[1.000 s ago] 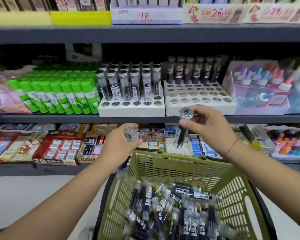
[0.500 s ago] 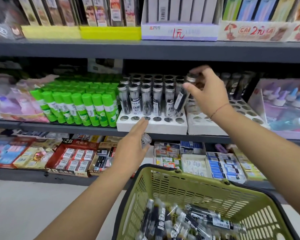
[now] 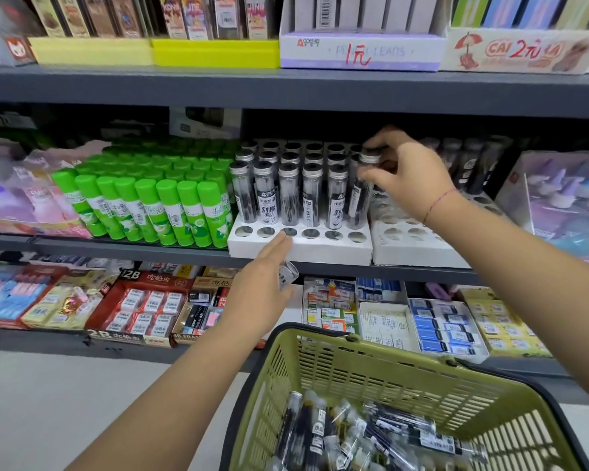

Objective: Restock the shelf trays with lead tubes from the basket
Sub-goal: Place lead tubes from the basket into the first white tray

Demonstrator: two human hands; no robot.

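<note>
Restocking partly done: right hand [image 3: 410,175] fingers clamped on a tube [image 3: 363,192] entering the white tray [image 3: 300,248], left hand [image 3: 262,287] gripping another below it, front holes empty, basket [image 3: 371,372] still loaded.

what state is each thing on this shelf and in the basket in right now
left white cardboard tray: front row of holes empty, rows behind filled
right white cardboard tray: front holes empty
clear silver-capped lead tube: upright, in the right hand
left hand: holding a second clear tube
olive green plastic basket: partly filled with tubes
green glue sticks: standing, capped
</note>
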